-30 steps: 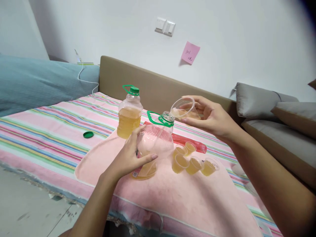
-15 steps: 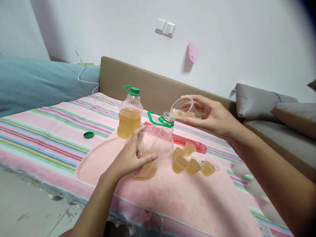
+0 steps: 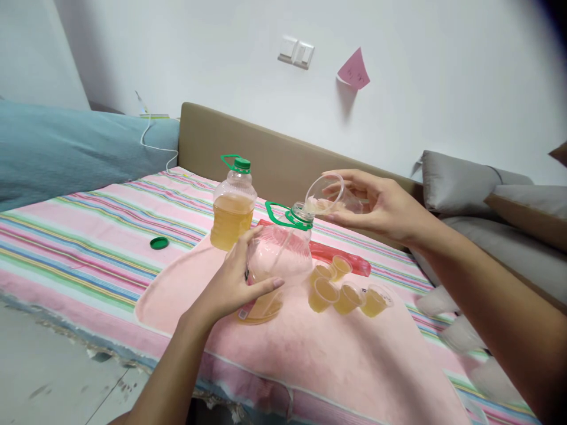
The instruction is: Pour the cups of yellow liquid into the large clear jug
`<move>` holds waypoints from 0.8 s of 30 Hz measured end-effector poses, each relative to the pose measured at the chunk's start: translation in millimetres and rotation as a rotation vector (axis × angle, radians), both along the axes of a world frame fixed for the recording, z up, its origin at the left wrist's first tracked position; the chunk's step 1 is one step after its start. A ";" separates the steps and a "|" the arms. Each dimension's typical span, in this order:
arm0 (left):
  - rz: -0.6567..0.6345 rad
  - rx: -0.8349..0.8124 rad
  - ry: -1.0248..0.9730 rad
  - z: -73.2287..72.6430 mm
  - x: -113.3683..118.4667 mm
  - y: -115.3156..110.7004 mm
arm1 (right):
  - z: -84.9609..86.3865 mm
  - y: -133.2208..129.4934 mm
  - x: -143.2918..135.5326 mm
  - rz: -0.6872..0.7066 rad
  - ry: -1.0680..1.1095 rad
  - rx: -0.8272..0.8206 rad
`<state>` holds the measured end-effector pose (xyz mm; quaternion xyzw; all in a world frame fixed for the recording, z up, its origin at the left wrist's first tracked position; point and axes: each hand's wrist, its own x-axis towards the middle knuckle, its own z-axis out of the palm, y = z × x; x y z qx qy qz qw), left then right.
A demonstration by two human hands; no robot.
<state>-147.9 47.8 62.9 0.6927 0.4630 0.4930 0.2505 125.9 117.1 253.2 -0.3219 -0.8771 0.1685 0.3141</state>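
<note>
My left hand [image 3: 241, 277] is wrapped round the side of a clear plastic bottle [image 3: 287, 251] with a green collar and handle loop. Amber liquid lies low in this bottle, and its mouth is uncapped. My right hand [image 3: 376, 203] grips a clear plastic cup [image 3: 328, 192], tipped to the left with its rim at the bottle's mouth. A thin stream seems to run down inside the bottle. Behind and to the left stands a second bottle [image 3: 233, 215], capped in green and more than half full of amber liquid.
Several cups of amber liquid [image 3: 326, 294] stand right of the bottle on a pink mat [image 3: 345, 360]. A red plastic wrapper [image 3: 354, 261] lies behind them. The green cap [image 3: 159, 242] rests on the striped sheet at left. Stacked clear cups [image 3: 463, 335] lie at right.
Less liquid shows in the tilted cup held by my right hand. My left hand keeps its place on the bottle. The pink note on the wall has flapped upward.
</note>
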 end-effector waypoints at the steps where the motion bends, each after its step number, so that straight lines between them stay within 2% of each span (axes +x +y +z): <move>1: -0.002 0.004 0.001 0.1 0.0 0.4 | 0.8 0.1 0.0 0.001 -0.006 0.003; 24: -0.021 0.016 -0.008 2.3 0.9 0.6 | 20.1 2.7 -6.1 0.028 -0.134 0.047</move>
